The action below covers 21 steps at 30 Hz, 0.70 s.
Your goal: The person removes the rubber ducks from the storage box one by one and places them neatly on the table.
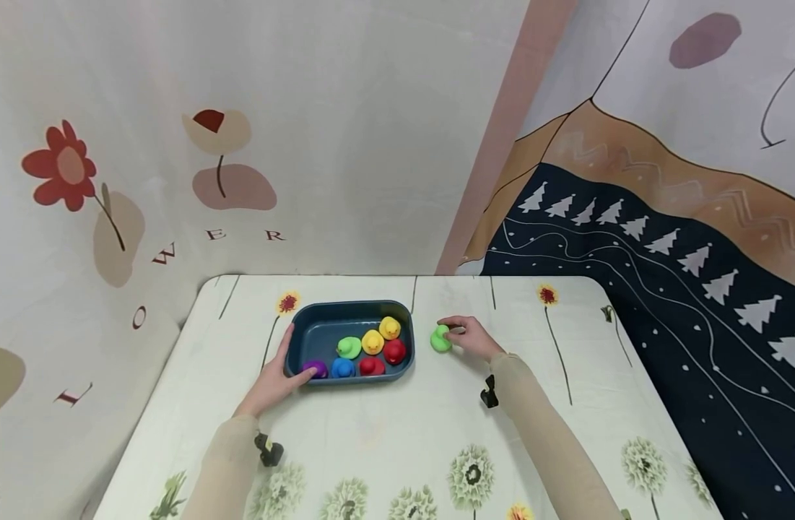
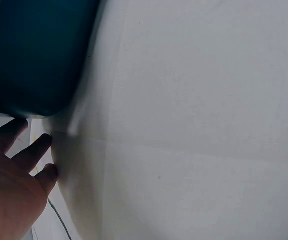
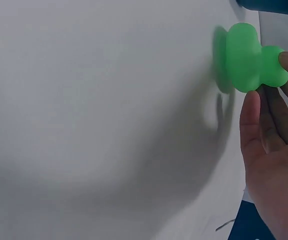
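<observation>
A dark blue tray lies on the table holding several toy ducks: a purple duck, a blue duck, a green duck, two yellow and two red. My left hand grips the tray's left end, thumb over the near rim beside the purple duck; in the left wrist view its fingers reach along the tray's outer wall. To the right of the tray, my right hand pinches another green duck by its head, between thumb and fingers, at or just above the cloth.
A white flower-print cloth covers the table. Behind it hangs a pale printed curtain, with a dark tree-patterned fabric to the right. A small black device is strapped to the left wrist, another to the right.
</observation>
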Motion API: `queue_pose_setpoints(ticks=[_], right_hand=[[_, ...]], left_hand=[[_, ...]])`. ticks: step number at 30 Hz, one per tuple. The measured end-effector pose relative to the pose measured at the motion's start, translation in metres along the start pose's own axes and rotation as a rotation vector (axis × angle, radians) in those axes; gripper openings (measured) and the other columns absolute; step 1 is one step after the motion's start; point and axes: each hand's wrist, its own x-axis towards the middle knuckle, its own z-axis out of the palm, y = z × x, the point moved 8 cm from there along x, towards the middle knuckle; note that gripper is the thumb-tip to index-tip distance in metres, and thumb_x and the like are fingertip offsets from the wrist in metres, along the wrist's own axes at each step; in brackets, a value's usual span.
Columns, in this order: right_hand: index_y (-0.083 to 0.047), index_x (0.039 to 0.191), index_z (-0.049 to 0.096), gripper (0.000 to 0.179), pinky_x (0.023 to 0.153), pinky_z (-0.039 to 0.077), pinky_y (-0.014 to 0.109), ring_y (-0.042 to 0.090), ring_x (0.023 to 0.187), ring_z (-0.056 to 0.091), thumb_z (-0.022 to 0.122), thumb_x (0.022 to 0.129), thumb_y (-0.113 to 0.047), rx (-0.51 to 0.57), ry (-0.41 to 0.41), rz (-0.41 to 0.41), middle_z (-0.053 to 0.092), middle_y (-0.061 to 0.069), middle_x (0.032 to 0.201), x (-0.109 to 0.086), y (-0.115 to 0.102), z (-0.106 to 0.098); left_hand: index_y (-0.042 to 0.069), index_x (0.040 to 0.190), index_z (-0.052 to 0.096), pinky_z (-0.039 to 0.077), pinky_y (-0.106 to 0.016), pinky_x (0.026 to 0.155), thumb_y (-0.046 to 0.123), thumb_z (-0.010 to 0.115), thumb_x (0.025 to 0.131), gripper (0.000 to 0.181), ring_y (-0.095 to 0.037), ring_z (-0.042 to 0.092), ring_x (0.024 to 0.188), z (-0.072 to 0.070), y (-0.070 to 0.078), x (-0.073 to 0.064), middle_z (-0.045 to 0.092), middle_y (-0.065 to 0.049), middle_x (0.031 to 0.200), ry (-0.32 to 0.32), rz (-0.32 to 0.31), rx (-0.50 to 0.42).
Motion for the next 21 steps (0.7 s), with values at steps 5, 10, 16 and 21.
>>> queue_pose_setpoints(ticks=[5, 10, 16, 21], right_hand=[[0.005, 0.123, 0.062, 0.031, 0.094, 0.047, 0.042, 0.03, 0.113, 0.055, 0.06, 0.093, -0.002, -0.001, -0.014, 0.0, 0.061, 0.018, 0.123, 0.0, 0.003, 0.002], [0.005, 0.124, 0.061, 0.031, 0.095, 0.045, 0.044, 0.032, 0.114, 0.053, 0.059, 0.094, -0.003, 0.0, -0.022, -0.026, 0.06, 0.019, 0.125, -0.002, 0.001, 0.003], [0.004, 0.123, 0.063, 0.031, 0.097, 0.042, 0.047, 0.031, 0.114, 0.053, 0.059, 0.093, -0.001, 0.014, 0.003, -0.024, 0.061, 0.017, 0.124, -0.004, 0.001, 0.005], [0.002, 0.123, 0.063, 0.031, 0.097, 0.042, 0.048, 0.03, 0.113, 0.054, 0.06, 0.092, -0.002, 0.043, 0.019, -0.045, 0.061, 0.016, 0.123, -0.003, 0.008, 0.006]], left_hand=[[0.038, 0.154, -0.009, 0.024, -0.069, 0.101, 0.048, 0.069, 0.086, 0.104, -0.053, 0.024, 0.135, -0.001, 0.001, 0.0, 0.009, -0.023, 0.158, 0.001, 0.004, 0.0], [0.037, 0.154, -0.009, 0.024, -0.069, 0.101, 0.047, 0.07, 0.086, 0.104, -0.053, 0.024, 0.134, -0.001, 0.002, 0.0, 0.01, -0.023, 0.158, 0.001, 0.011, -0.003], [0.038, 0.154, -0.009, 0.024, -0.069, 0.101, 0.047, 0.07, 0.086, 0.104, -0.053, 0.024, 0.135, -0.001, 0.002, -0.001, 0.009, -0.022, 0.158, -0.002, 0.004, -0.004], [0.038, 0.154, -0.009, 0.024, -0.069, 0.101, 0.048, 0.07, 0.086, 0.104, -0.053, 0.024, 0.135, 0.0, 0.002, -0.001, 0.009, -0.022, 0.158, -0.001, 0.0, -0.004]])
